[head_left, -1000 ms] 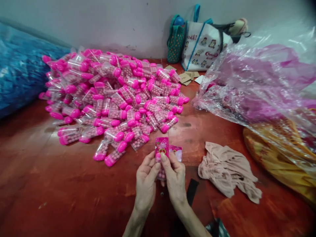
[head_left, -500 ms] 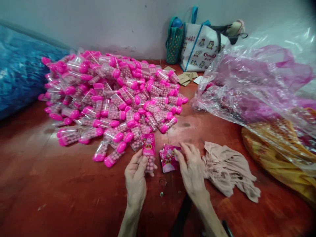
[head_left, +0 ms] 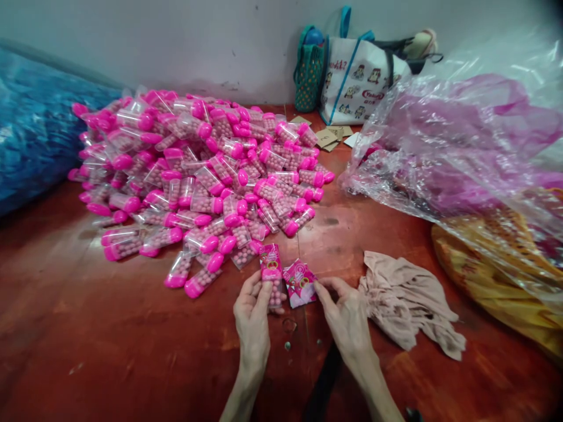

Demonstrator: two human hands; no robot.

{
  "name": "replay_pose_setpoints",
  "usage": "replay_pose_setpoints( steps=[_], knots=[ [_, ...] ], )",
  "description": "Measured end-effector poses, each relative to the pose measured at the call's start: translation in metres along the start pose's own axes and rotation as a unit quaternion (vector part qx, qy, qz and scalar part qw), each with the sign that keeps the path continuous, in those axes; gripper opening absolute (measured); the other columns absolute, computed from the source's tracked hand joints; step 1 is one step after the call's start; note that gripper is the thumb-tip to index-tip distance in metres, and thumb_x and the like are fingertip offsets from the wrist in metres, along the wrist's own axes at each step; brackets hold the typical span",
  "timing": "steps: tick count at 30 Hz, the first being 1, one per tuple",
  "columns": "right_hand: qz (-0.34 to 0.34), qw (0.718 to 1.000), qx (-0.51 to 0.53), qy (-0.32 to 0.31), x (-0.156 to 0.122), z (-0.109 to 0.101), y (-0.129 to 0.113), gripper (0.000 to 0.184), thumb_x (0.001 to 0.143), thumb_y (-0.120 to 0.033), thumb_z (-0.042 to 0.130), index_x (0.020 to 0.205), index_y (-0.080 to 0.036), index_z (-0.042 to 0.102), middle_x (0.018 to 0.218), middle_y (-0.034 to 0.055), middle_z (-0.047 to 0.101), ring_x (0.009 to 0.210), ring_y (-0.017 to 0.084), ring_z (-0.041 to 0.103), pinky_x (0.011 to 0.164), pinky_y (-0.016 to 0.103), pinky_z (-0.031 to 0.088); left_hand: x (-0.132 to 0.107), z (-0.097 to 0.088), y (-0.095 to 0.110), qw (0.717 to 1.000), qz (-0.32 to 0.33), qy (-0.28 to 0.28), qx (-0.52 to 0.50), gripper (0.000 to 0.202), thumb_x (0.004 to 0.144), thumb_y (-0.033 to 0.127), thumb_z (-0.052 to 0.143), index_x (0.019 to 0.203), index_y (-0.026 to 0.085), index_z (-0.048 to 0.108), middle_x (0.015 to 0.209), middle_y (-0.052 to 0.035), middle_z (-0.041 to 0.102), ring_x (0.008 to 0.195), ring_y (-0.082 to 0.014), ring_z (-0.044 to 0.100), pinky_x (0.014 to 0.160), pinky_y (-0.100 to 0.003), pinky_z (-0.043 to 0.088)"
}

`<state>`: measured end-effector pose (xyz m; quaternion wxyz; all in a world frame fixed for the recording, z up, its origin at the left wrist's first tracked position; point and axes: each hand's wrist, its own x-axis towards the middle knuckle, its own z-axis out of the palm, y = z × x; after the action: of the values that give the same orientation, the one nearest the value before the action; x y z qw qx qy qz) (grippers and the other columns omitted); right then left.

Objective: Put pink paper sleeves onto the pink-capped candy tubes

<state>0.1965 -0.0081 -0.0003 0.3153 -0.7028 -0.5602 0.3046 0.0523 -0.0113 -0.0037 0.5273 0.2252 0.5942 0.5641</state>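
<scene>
My left hand (head_left: 253, 316) is closed around a small clear bottle (head_left: 275, 293) of pink candy balls. Over the bottle's upper end sits a printed pink sleeve (head_left: 270, 261); the cap is hidden under it. Just to the right is another flat pink printed sleeve (head_left: 299, 284). My right hand (head_left: 345, 313) pinches its right edge between thumb and fingers. Whether other sleeves lie beneath this one, I cannot tell. Beyond my left hand a large heap of similar bottles (head_left: 202, 176) with bright pink caps lies on the red-brown surface.
A crumpled beige cloth (head_left: 409, 299) lies right of my right hand. Clear and pink plastic wrap (head_left: 457, 146) covers part of a yellow bag (head_left: 492, 281). Against the wall stand a white bag (head_left: 356, 82) and a green bottle holder (head_left: 309, 76). A blue plastic sack (head_left: 39, 129) is at left.
My left hand and its bottle have shifted slightly right. My right hand has moved a little down and right, its fingers now at the sleeve's edge. The sleeve has turned.
</scene>
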Motion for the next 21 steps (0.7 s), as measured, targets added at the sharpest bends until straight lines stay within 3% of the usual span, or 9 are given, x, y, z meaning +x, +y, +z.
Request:
replay_pose_setpoints(
  steps=[4, 8, 12, 17, 21],
  knots=[
    [-0.022, 0.999, -0.032, 0.018, -0.003, -0.001, -0.003, 0.025, 0.083, -0.033, 0.047, 0.073, -0.018, 0.064, 0.069, 0.0048, 0.064, 0.06, 0.017, 0.057, 0.058, 0.028, 0.041, 0.003, -0.002, 0.0, 1.0, 0.006, 0.01, -0.009, 0.034, 0.072, 0.026, 0.062, 0.103, 0.015, 0.053, 0.078, -0.003, 0.063, 0.058, -0.0124, 0.061, 0.044, -0.019, 0.047],
    [-0.106, 0.99, -0.035, 0.081, 0.004, -0.002, 0.003, 0.028, 0.085, -0.039, 0.044, 0.083, -0.02, 0.065, 0.077, 0.0083, 0.063, 0.07, 0.022, 0.058, 0.062, 0.033, 0.043, 0.003, -0.002, 0.0, 1.0, 0.005, 0.002, -0.007, 0.033, 0.073, 0.026, 0.061, 0.103, 0.015, 0.053, 0.078, -0.0028, 0.063, 0.058, -0.0123, 0.061, 0.044, -0.02, 0.048],
    [-0.155, 0.986, -0.027, 0.053, 0.002, -0.002, 0.014, 0.03, 0.085, -0.042, 0.044, 0.077, -0.022, 0.065, 0.068, 0.0062, 0.061, 0.065, 0.021, 0.058, 0.058, 0.032, 0.043, 0.0, 0.0, -0.002, 1.0, -0.01, -0.02, -0.001, 0.033, 0.073, 0.027, 0.061, 0.103, 0.015, 0.053, 0.076, -0.0031, 0.064, 0.057, -0.0126, 0.061, 0.043, -0.02, 0.048],
    [-0.16, 0.986, -0.025, 0.044, -0.005, -0.01, 0.016, 0.031, 0.084, -0.043, 0.047, 0.07, -0.022, 0.063, 0.062, 0.0044, 0.057, 0.06, 0.019, 0.056, 0.057, 0.03, 0.042, 0.0, 0.0, -0.002, 1.0, 0.007, -0.001, 0.01, 0.035, 0.072, 0.026, 0.062, 0.104, 0.015, 0.053, 0.078, -0.0038, 0.064, 0.059, -0.0129, 0.061, 0.044, -0.02, 0.048],
    [-0.119, 0.991, 0.057, 0.019, -0.001, -0.015, -0.008, 0.029, 0.085, -0.041, 0.045, 0.074, -0.021, 0.063, 0.066, 0.0039, 0.058, 0.063, 0.018, 0.055, 0.058, 0.027, 0.042, -0.001, -0.002, 0.003, 1.0, 0.028, 0.0, 0.004, 0.036, 0.072, 0.024, 0.063, 0.105, 0.016, 0.053, 0.076, -0.0028, 0.064, 0.058, -0.0127, 0.061, 0.045, -0.02, 0.048]
  ],
)
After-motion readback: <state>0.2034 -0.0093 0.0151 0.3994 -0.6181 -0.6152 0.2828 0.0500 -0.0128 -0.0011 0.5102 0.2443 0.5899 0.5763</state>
